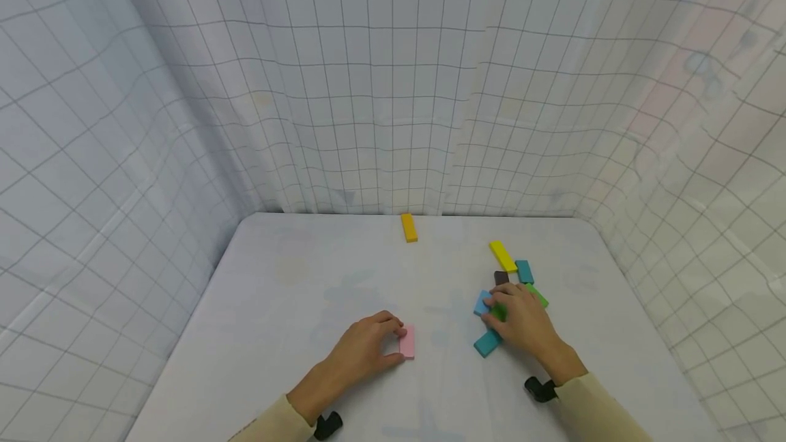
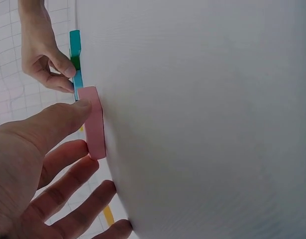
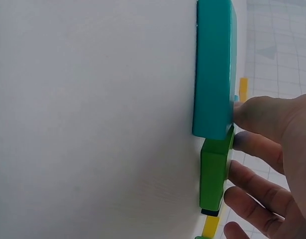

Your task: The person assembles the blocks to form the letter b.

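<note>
My left hand (image 1: 367, 346) pinches a pink block (image 1: 407, 342) lengthwise, thumb at the near end and fingertips at the far end. The left wrist view shows the same pink block (image 2: 93, 122) on the white tabletop. Over a loose cluster of blocks, my right hand (image 1: 522, 316) has its thumb and fingers curled round a green block (image 1: 499, 312). A teal block (image 3: 212, 69) lies against that green block (image 3: 212, 174), close to the right thumb. Just left of the right fingertips is a light blue block (image 1: 482, 303).
Beyond the right hand lie a dark block (image 1: 501, 278), a yellow block (image 1: 503, 256), another teal block (image 1: 525, 271) and a second green block (image 1: 537, 295). An orange-yellow block (image 1: 409, 228) sits at the table's back edge. White grid-patterned curtains (image 1: 381, 87) enclose the table.
</note>
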The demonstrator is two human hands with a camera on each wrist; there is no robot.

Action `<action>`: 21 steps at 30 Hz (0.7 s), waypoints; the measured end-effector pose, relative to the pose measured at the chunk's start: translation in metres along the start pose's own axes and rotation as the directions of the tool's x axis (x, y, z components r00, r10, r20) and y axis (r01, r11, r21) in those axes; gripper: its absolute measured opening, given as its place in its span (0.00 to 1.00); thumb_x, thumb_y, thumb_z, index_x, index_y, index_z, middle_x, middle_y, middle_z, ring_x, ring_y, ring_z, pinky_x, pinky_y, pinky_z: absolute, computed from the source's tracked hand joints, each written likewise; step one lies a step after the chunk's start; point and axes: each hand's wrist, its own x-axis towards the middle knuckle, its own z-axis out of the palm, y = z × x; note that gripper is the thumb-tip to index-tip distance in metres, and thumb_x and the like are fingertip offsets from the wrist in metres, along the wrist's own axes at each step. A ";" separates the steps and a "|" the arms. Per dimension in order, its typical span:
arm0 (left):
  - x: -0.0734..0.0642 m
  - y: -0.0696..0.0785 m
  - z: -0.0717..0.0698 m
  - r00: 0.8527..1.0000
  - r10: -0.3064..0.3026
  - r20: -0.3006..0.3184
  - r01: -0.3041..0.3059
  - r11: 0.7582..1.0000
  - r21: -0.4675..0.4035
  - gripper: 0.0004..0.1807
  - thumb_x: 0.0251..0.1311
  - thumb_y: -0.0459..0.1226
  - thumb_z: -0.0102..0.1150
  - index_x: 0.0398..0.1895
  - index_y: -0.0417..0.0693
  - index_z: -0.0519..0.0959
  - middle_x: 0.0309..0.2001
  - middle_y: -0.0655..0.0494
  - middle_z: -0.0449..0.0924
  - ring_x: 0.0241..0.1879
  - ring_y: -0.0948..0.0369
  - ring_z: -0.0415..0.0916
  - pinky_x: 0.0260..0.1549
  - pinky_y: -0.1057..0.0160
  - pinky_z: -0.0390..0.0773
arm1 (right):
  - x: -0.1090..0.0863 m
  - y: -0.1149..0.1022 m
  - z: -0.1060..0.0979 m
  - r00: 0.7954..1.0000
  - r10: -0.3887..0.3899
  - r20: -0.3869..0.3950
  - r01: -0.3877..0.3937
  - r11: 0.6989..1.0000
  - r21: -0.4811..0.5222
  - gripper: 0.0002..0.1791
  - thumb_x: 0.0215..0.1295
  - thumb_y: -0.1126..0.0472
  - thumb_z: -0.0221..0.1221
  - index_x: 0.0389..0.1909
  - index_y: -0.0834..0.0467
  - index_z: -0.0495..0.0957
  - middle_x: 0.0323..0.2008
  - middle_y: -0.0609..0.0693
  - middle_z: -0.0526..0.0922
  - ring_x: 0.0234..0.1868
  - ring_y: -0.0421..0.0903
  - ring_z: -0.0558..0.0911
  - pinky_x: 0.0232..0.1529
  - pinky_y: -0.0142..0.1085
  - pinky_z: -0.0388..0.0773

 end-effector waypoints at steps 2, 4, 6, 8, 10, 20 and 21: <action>-0.001 0.000 0.000 1.000 -0.003 0.003 0.003 1.000 -0.007 0.18 0.64 0.41 0.90 0.53 0.48 0.94 0.57 0.55 0.93 0.56 0.56 0.93 0.60 0.51 0.93 | 0.000 -0.001 0.000 1.000 0.002 0.003 -0.002 1.000 0.005 0.14 0.68 0.55 0.84 0.50 0.55 0.96 0.60 0.57 0.94 0.60 0.60 0.86 0.64 0.63 0.86; -0.002 0.001 -0.001 1.000 -0.004 0.007 0.004 1.000 -0.011 0.18 0.64 0.41 0.89 0.54 0.48 0.94 0.58 0.55 0.93 0.57 0.55 0.93 0.61 0.50 0.93 | 0.001 -0.001 0.000 1.000 0.001 0.002 -0.001 1.000 0.009 0.12 0.68 0.55 0.84 0.48 0.54 0.96 0.60 0.56 0.94 0.59 0.59 0.86 0.64 0.62 0.86; -0.003 0.001 -0.001 1.000 -0.003 0.010 0.003 1.000 -0.011 0.18 0.65 0.41 0.89 0.54 0.48 0.94 0.58 0.55 0.93 0.57 0.55 0.93 0.61 0.50 0.93 | 0.002 -0.002 0.001 1.000 0.000 0.003 0.000 1.000 0.009 0.11 0.68 0.55 0.84 0.46 0.53 0.96 0.60 0.56 0.94 0.59 0.59 0.86 0.64 0.62 0.86; -0.004 0.002 -0.001 1.000 0.000 0.012 0.000 1.000 -0.009 0.18 0.65 0.41 0.89 0.54 0.48 0.94 0.59 0.54 0.92 0.57 0.54 0.92 0.61 0.50 0.93 | 0.002 -0.001 0.003 1.000 -0.003 0.001 0.003 1.000 0.002 0.11 0.68 0.54 0.84 0.46 0.53 0.96 0.60 0.56 0.94 0.59 0.59 0.86 0.63 0.61 0.87; -0.004 0.002 -0.001 1.000 -0.004 0.017 0.004 1.000 -0.011 0.18 0.65 0.41 0.89 0.54 0.48 0.94 0.60 0.54 0.92 0.58 0.54 0.92 0.62 0.49 0.93 | 0.002 -0.001 0.003 1.000 -0.010 -0.003 0.010 1.000 -0.004 0.10 0.69 0.54 0.84 0.46 0.52 0.96 0.59 0.56 0.94 0.59 0.59 0.86 0.62 0.61 0.87; -0.004 0.003 0.001 1.000 0.001 0.006 0.000 1.000 -0.009 0.18 0.66 0.40 0.89 0.55 0.46 0.94 0.61 0.53 0.89 0.56 0.56 0.91 0.60 0.53 0.93 | 0.007 -0.009 0.001 1.000 -0.010 -0.010 0.010 1.000 0.020 0.12 0.70 0.55 0.83 0.48 0.55 0.96 0.59 0.57 0.94 0.58 0.59 0.87 0.61 0.61 0.89; -0.005 0.003 0.001 1.000 0.001 0.008 -0.001 1.000 -0.011 0.18 0.66 0.40 0.88 0.55 0.46 0.94 0.61 0.53 0.88 0.56 0.56 0.91 0.60 0.54 0.93 | 0.007 -0.010 0.002 1.000 -0.014 -0.013 0.014 1.000 0.026 0.12 0.70 0.55 0.83 0.49 0.55 0.96 0.58 0.57 0.94 0.58 0.59 0.87 0.62 0.62 0.89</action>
